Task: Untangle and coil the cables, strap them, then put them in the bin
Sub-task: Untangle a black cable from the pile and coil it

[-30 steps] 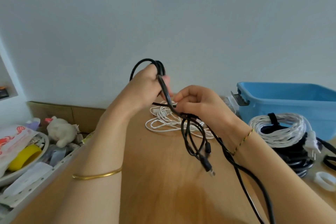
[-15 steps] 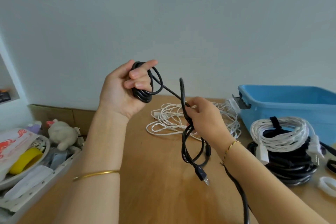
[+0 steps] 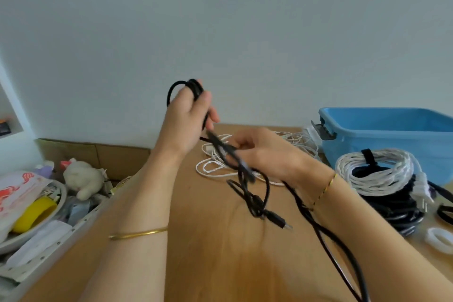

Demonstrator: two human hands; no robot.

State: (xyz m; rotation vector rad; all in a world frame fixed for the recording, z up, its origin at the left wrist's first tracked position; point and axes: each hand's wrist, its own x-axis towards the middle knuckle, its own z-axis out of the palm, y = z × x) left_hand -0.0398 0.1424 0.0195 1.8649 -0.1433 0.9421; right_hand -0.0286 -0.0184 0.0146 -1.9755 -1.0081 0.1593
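Head view — black cable [image 3: 274, 217] blurred, cut off below.

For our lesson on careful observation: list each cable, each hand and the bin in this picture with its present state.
Black cable: partly coiled, the rest hanging in loose loops.
Left hand: raised, grips the coiled loops.
Right hand: holds the loose length.
White cable: uncoiled, heaped on the table.
White braided coil: coiled, strapped, atop a black coil.
Blue bin: upright, no lid.
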